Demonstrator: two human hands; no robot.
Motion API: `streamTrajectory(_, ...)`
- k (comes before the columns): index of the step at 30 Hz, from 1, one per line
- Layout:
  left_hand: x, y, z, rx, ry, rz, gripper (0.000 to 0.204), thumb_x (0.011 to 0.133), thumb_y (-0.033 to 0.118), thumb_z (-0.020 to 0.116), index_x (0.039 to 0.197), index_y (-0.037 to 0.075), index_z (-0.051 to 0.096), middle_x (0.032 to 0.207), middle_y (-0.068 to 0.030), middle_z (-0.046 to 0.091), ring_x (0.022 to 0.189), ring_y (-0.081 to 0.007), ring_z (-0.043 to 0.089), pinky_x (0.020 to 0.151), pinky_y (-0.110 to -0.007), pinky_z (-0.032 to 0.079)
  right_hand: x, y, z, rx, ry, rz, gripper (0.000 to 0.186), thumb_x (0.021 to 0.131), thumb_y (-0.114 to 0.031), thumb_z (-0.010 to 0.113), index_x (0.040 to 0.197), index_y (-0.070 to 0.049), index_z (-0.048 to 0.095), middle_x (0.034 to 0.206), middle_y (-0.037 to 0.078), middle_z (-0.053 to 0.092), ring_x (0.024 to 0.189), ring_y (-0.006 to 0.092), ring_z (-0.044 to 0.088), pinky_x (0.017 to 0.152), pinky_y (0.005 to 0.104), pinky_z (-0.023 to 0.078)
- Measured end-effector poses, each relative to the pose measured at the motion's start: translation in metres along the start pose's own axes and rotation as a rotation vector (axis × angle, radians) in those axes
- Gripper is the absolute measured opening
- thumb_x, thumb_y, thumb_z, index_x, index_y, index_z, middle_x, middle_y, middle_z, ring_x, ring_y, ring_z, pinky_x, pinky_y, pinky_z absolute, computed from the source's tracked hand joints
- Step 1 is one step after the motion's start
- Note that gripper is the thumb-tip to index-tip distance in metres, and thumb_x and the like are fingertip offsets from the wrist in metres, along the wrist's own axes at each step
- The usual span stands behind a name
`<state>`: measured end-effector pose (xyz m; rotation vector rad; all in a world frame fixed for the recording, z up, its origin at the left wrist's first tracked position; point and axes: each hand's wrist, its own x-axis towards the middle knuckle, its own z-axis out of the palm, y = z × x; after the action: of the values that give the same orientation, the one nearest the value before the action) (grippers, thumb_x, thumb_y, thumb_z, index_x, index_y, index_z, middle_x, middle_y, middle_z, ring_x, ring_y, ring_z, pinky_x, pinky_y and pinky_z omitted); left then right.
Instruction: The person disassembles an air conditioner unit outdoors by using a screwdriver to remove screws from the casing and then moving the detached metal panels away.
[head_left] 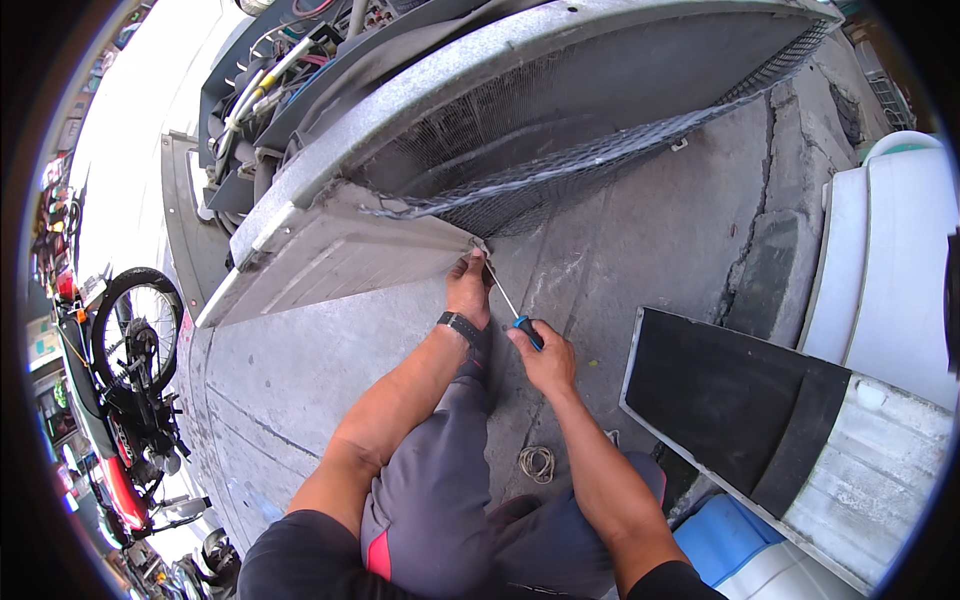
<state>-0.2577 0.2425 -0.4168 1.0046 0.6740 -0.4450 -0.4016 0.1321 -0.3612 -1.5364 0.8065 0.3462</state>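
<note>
A large metal cabinet, its side a dirty off-white panel (350,250), stands tilted ahead of me; it looks like an air-conditioner outdoor unit. My left hand (470,287) is at the panel's lower near corner, fingers closed together there. What they pinch is hidden. In my right hand (547,358) is a screwdriver (529,332) with a blue and black handle. Its thin shaft points up and left, and its tip reaches the same corner beside my left fingertips. Wire mesh (590,160) hangs along the cabinet's lower edge, with finned coil (450,130) behind it.
Wires and hoses (265,95) fill the cabinet's exposed far-left side. A motorcycle (125,390) is parked at left. On the right lies a black-and-white panel (730,400), near white containers (890,250) and a blue one (725,540). A coil of cord (536,464) rests on the concrete.
</note>
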Motion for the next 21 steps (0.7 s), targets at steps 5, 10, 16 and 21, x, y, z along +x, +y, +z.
streamTrajectory(5, -0.005, 0.006, 0.002, -0.004, 0.032, -0.062, 0.015, 0.092, 0.023, 0.067, 0.093, 0.009, 0.061, 0.080, 0.0026, 0.060, 0.070, -0.0097, 0.053, 0.063, -0.026, 0.043, 0.004, 0.007, -0.019, 0.897, -0.498, 0.367, 0.038, 0.096, -0.039, 0.055, 0.115, -0.006, 0.059, 0.085, 0.008, 0.064, 0.061, 0.0176, 0.058, 0.049, 0.0302, 0.043)
streamTrajectory(10, -0.007, 0.001, -0.001, 0.085, -0.015, -0.054, 0.018, 0.088, 0.022, 0.072, 0.092, 0.008, 0.061, 0.079, 0.0014, 0.059, 0.067, -0.0100, 0.053, 0.059, -0.024, 0.043, 0.005, 0.025, -0.009, 0.423, -0.245, -0.078, 0.037, 0.095, -0.034, 0.058, 0.119, -0.006, 0.059, 0.084, 0.008, 0.063, 0.060, 0.0196, 0.056, 0.049, 0.0320, 0.041)
streamTrajectory(16, 0.000, -0.001, -0.002, 0.120, 0.013, -0.082, 0.017, 0.085, 0.019, 0.075, 0.086, 0.008, 0.061, 0.075, -0.0005, 0.060, 0.064, -0.0103, 0.053, 0.056, -0.022, 0.043, 0.001, 0.030, 0.004, 0.012, 0.048, -0.392, 0.034, 0.094, -0.030, 0.059, 0.120, -0.008, 0.059, 0.082, 0.008, 0.062, 0.061, 0.0200, 0.056, 0.050, 0.0331, 0.042)
streamTrajectory(21, -0.006, 0.006, -0.004, 0.134, 0.022, -0.087, 0.012, 0.088, 0.017, 0.072, 0.087, 0.010, 0.063, 0.077, -0.0019, 0.063, 0.065, -0.0113, 0.056, 0.056, -0.024, 0.042, -0.012, 0.019, -0.017, 0.895, -0.638, 0.325, 0.030, 0.098, -0.027, 0.056, 0.124, -0.010, 0.056, 0.084, 0.004, 0.059, 0.055, 0.0096, 0.049, 0.047, 0.0239, 0.039)
